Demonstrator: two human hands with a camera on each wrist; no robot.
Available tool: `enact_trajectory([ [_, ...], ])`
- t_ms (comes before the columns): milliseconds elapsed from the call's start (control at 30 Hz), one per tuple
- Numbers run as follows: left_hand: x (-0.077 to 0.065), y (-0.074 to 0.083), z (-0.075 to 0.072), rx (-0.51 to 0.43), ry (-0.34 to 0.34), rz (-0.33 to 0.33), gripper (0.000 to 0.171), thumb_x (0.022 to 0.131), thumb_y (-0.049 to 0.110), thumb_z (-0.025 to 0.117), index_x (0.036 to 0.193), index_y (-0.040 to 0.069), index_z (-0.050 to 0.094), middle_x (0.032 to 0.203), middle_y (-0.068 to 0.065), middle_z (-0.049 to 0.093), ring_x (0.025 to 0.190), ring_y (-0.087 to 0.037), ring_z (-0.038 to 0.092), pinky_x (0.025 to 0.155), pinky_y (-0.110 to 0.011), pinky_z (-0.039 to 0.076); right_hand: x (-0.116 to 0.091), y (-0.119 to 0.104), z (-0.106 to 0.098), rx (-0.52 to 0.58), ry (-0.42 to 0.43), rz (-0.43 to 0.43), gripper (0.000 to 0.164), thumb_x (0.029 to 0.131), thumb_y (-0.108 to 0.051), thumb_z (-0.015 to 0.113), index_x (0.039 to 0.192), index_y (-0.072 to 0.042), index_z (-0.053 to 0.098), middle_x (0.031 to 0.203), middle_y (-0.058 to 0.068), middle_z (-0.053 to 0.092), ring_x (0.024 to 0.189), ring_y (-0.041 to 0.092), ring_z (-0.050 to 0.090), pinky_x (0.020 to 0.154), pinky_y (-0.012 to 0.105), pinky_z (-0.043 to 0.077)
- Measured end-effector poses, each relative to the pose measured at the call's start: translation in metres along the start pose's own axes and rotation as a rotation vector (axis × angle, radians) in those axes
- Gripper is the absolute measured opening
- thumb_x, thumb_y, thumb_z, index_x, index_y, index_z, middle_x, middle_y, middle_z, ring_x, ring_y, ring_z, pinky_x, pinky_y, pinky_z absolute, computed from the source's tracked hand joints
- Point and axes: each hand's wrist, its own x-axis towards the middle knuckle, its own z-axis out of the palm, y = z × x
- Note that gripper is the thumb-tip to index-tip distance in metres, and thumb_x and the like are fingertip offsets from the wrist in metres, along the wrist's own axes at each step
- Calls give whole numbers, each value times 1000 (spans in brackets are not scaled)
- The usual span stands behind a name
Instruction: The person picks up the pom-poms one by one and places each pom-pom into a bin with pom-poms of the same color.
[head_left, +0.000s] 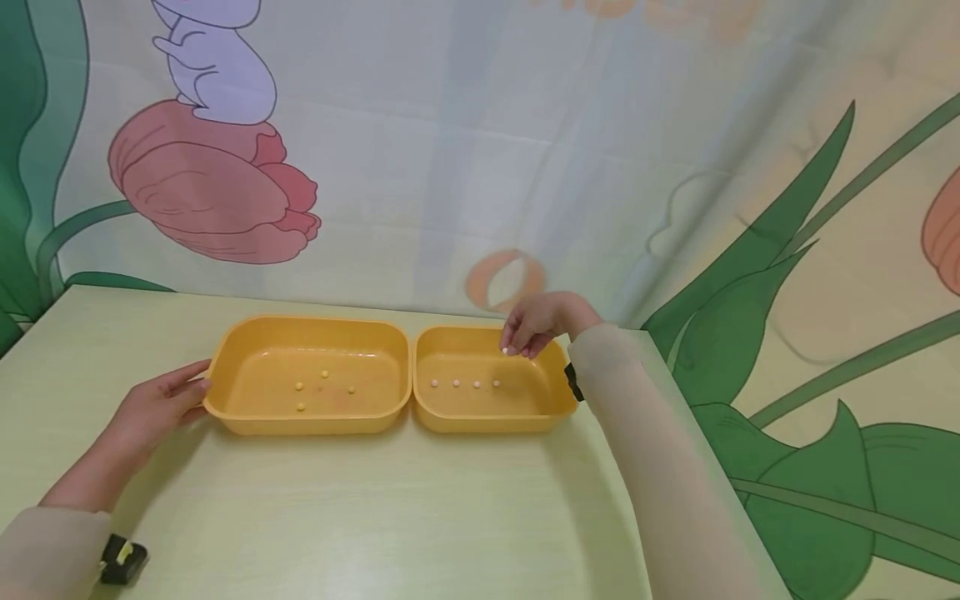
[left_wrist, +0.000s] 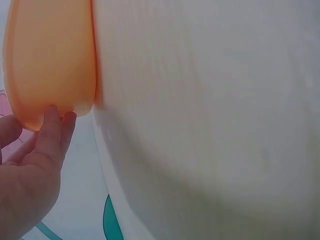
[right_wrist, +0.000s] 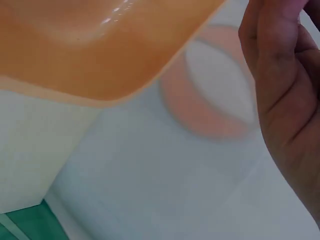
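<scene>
Two yellow plastic trays stand side by side on the table. My left hand [head_left: 157, 408] touches the left end of the larger tray [head_left: 307, 425], its fingers [left_wrist: 50, 132] resting on the outer wall with little bend. Several small yellow beads [head_left: 325, 374] lie scattered on that tray's floor. Above the smaller tray [head_left: 487, 423], near its back right, my right hand [head_left: 536, 325] pinches a small white bead [head_left: 506, 351] between thumb and fingertips. Several more white beads [head_left: 456, 383] sit in a row on the smaller tray's floor. In the right wrist view the fingertips are mostly cut off.
The pale table [head_left: 375, 508] extends in front of the trays. Close behind them hangs a printed curtain [head_left: 390, 167] with a rabbit and flowers, which continues along the right side. A dark band [head_left: 123, 560] is strapped at the left wrist.
</scene>
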Motion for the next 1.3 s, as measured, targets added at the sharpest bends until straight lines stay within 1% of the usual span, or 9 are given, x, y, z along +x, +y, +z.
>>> enact_trajectory([
  [200, -1, 0, 0, -2, -3, 9, 62, 112, 30, 37, 159, -6, 19, 156, -40, 31, 82, 26, 50, 90, -26, 60, 23, 14, -2, 37, -1, 122, 25, 100, -3, 62, 123, 7, 63, 77, -2, 64, 63, 7, 57, 64, 15, 58],
  [267, -1, -1, 0, -3, -3, 6, 62, 112, 29, 37, 159, -6, 19, 156, -40, 31, 82, 26, 50, 89, -24, 61, 30, 18, -2, 37, 0, 146, 27, 99, -3, 62, 124, 7, 63, 79, -1, 64, 64, 8, 56, 65, 15, 57],
  [433, -1, -2, 0, -11, -5, 15, 61, 112, 29, 38, 159, -7, 20, 156, -40, 31, 82, 26, 50, 84, -19, 62, 43, 27, 0, 38, 23, 208, 14, 97, -3, 65, 110, 1, 70, 81, 0, 65, 66, 8, 57, 66, 16, 57],
  [600, -1, -2, 0, -8, -6, 13, 62, 112, 31, 38, 159, -5, 20, 156, -39, 32, 83, 26, 50, 88, -22, 62, 49, 32, 5, 74, 32, 271, 6, 96, -2, 67, 96, -4, 73, 75, 1, 65, 63, 8, 57, 63, 16, 56],
  [900, 0, -2, 0, 11, 0, 7, 63, 112, 33, 39, 160, -3, 21, 156, -38, 34, 85, 26, 49, 92, -27, 60, 56, 35, 9, 49, 74, 347, 10, 94, -3, 70, 101, -3, 77, 71, 0, 67, 63, 8, 59, 63, 16, 57],
  [1100, -1, -1, 0, 2, -4, 14, 61, 112, 30, 38, 160, -5, 21, 157, -38, 32, 86, 25, 50, 92, -25, 60, 57, 36, 11, -22, 110, 390, 6, 90, -7, 77, 94, -8, 81, 71, 0, 69, 65, 8, 63, 65, 17, 57],
  [1167, -1, -1, 0, 0, -1, 19, 61, 112, 30, 38, 160, -5, 21, 157, -38, 32, 85, 27, 49, 88, -20, 61, 58, 37, 11, -46, 102, 382, 6, 90, -8, 77, 94, -9, 81, 70, -1, 69, 65, 7, 63, 65, 17, 57],
  [1233, -1, -1, 0, 2, -2, 12, 61, 112, 30, 38, 160, -4, 21, 157, -38, 33, 86, 26, 49, 91, -25, 60, 58, 38, 12, -47, 101, 379, 8, 89, -8, 77, 96, -8, 81, 69, -2, 69, 65, 7, 63, 65, 17, 57],
  [1300, 0, -1, 0, 1, 1, 8, 62, 112, 32, 39, 160, -4, 21, 157, -38, 33, 86, 26, 49, 91, -24, 60, 58, 39, 12, -50, 100, 381, 10, 88, -8, 78, 97, -9, 81, 69, -3, 69, 65, 8, 63, 66, 18, 56],
])
